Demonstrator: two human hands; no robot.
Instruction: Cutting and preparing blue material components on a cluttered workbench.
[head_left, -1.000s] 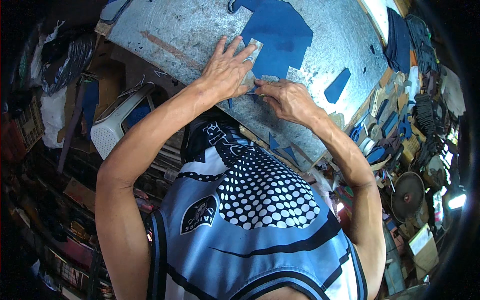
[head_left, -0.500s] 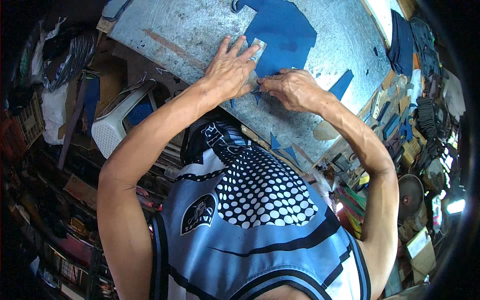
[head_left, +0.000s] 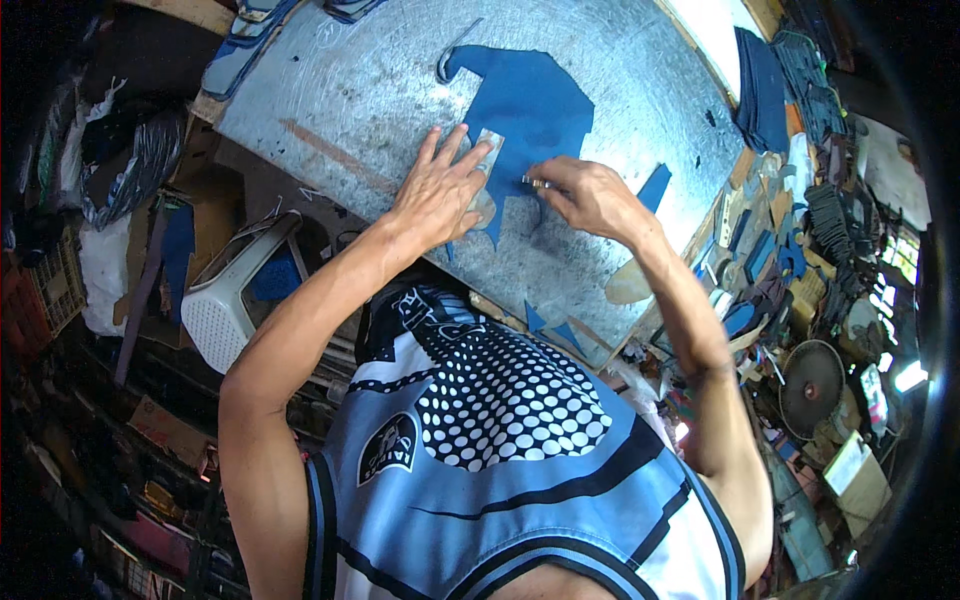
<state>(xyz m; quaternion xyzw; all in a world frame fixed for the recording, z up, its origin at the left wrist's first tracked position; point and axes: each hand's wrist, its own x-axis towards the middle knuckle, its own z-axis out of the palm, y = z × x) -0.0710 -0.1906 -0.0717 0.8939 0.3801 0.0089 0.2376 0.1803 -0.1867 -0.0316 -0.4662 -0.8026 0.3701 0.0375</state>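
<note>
- Blue sheet [head_left: 535, 95] seen lying flat about mid-table, its narrow lower tip pointing at the near edge; a thin curled strip [head_left: 443, 70] stands at its left end.
- Pale narrow plate [head_left: 490, 150] laid along the sheet's left margin.
- Plate pressed under the left hand [head_left: 440, 190], palm down, fingers spread wide.
- Small thin tool [head_left: 538, 183] pinched in the right hand [head_left: 598, 200], fingers drawn narrow; its tip is held over the sheet, contact cannot be told.
- Separate blue piece [head_left: 654, 187] partly hidden behind the right wrist, toward the table's right edge.
- Rounded tan piece [head_left: 628, 283] partly covered by the right forearm.
- Two pointed blue scraps [head_left: 535, 317] left near the table's near right corner.
- Metal-topped table [head_left: 350, 110] scratched and stained; blue pieces [head_left: 240, 62] stacked at its left edge, dark folded material [head_left: 762, 90] piled at the far right.
- White plastic stool [head_left: 213, 300] placed beyond the near edge, leftward.
- Round fan [head_left: 812, 390] set among clutter, off the right edge.
</note>
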